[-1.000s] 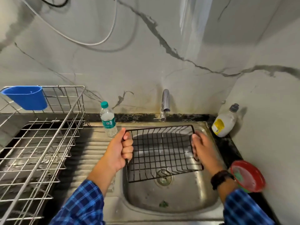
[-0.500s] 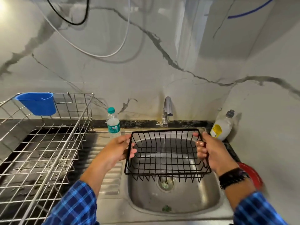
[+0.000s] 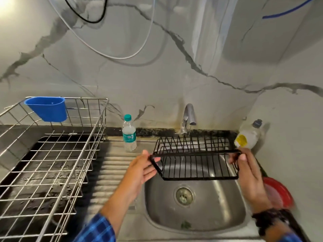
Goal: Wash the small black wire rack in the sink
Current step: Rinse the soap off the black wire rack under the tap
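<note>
The small black wire rack (image 3: 194,157) hangs in the air above the steel sink (image 3: 197,208), just under the tap (image 3: 188,117). It is tilted, its near rim level with my hands. My right hand (image 3: 244,170) grips the rack's right end, fingers curled over the rim. My left hand (image 3: 141,169) is at the rack's left end with straight fingers, the rim's corner resting against them. No water runs from the tap.
A large steel wire dish basket (image 3: 52,165) with a blue plastic cup (image 3: 47,109) hooked on stands left. A water bottle (image 3: 129,133) stands on the ribbed drainboard. A soap bottle (image 3: 248,137) and a red lid (image 3: 277,193) sit right of the sink.
The rack has been lifted out of the basin and tipped. My left hand has loosened from a grip to straight fingers at the rim. The camera view has risen.
</note>
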